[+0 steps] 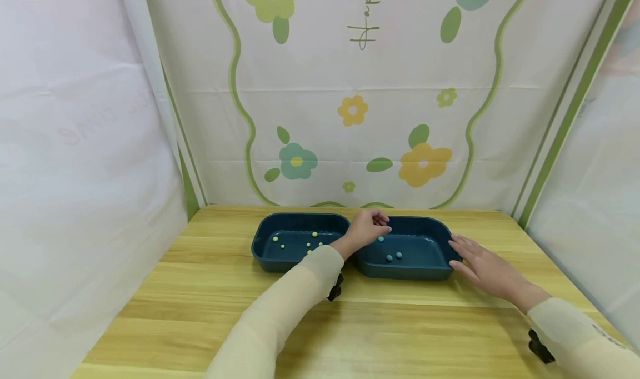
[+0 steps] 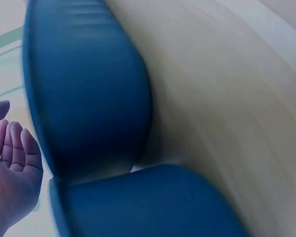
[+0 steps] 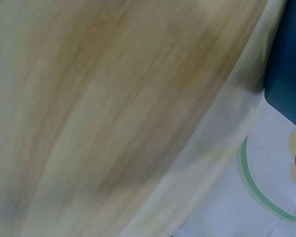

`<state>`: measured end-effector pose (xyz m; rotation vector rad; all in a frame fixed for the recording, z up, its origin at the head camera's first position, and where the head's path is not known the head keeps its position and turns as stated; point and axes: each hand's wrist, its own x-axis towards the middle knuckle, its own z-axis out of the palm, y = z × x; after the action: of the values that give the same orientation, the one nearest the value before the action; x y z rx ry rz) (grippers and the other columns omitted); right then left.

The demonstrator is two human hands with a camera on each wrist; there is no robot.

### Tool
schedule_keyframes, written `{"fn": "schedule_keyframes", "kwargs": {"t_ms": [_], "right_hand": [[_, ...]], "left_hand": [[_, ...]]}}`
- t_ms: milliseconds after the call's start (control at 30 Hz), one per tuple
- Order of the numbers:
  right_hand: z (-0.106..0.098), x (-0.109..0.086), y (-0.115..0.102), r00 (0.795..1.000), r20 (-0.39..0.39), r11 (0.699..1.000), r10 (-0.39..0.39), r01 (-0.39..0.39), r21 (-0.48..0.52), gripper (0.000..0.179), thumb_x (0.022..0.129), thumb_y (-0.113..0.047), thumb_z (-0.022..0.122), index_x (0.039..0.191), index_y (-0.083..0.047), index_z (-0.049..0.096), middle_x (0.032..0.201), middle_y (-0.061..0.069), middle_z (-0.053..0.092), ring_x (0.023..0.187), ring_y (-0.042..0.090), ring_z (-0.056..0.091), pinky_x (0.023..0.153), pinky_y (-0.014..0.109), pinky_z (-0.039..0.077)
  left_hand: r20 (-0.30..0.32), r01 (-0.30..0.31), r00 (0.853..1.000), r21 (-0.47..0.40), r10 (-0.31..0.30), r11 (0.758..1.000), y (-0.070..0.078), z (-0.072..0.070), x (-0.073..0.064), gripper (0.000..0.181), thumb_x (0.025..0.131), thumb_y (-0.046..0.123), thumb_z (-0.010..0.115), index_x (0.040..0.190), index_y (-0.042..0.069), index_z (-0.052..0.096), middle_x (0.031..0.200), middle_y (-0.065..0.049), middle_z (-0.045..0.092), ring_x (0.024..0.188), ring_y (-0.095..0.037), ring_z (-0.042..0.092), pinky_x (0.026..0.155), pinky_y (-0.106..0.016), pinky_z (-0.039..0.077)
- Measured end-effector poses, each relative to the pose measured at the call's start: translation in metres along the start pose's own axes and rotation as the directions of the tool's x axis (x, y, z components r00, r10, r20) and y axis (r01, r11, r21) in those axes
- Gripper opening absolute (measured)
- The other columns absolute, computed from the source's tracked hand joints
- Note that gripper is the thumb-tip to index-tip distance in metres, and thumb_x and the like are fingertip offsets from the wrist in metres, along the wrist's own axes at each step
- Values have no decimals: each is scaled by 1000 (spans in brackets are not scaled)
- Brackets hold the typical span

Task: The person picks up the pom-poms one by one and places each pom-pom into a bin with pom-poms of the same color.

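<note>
Two dark blue rectangular trays stand side by side on the wooden table. Small pale yellow balls [image 1: 275, 239] lie scattered in the left tray [image 1: 265, 265]. In the right tray [image 1: 425, 273] three small blue balls [image 1: 389, 258] are visible, one just below the left thumb. My left hand [image 1: 365, 229] hovers over the left end of the right tray. Its fingers bend loosely, with the thumb apart, and the left wrist view shows nothing in the palm [image 2: 15, 182]. My right hand [image 1: 487, 265] rests its extended fingers against the right tray's right end.
Wood-grain tabletop [image 1: 400, 334] spreads in front of the trays. A white cloth with printed flowers [image 1: 425, 165] hangs close behind them, and white cloth walls [image 1: 75, 173] flank both sides. A dark wrist strap [image 1: 336, 288] shows under the left sleeve.
</note>
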<state>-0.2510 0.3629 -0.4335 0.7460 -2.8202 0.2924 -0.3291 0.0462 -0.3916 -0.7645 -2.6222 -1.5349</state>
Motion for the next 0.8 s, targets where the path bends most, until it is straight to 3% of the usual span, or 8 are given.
{"fn": "schedule_keyframes", "kwargs": {"t_ms": [367,800], "right_hand": [[-3,0,-1,1000,-3,1000,-2,2,-3,61,102,-38,51,143,6,42,150,27,33,136,46,31,109,56,27],[-3,-2,0,1000,3,1000,1,-1,2,61,102,-38,51,144,6,41,150,27,33,136,45,31,107,57,28]], "left_hand": [[20,-46,999,-53,47,998,4,-33,-18,10,89,12,72,98,9,68,86,3,63,76,-10,59,65,-23,52],[16,-148,989,-73,149,986,-6,-75,-66,13,88,9,73,100,4,69,90,-4,65,79,-17,61,68,-26,53]]}}
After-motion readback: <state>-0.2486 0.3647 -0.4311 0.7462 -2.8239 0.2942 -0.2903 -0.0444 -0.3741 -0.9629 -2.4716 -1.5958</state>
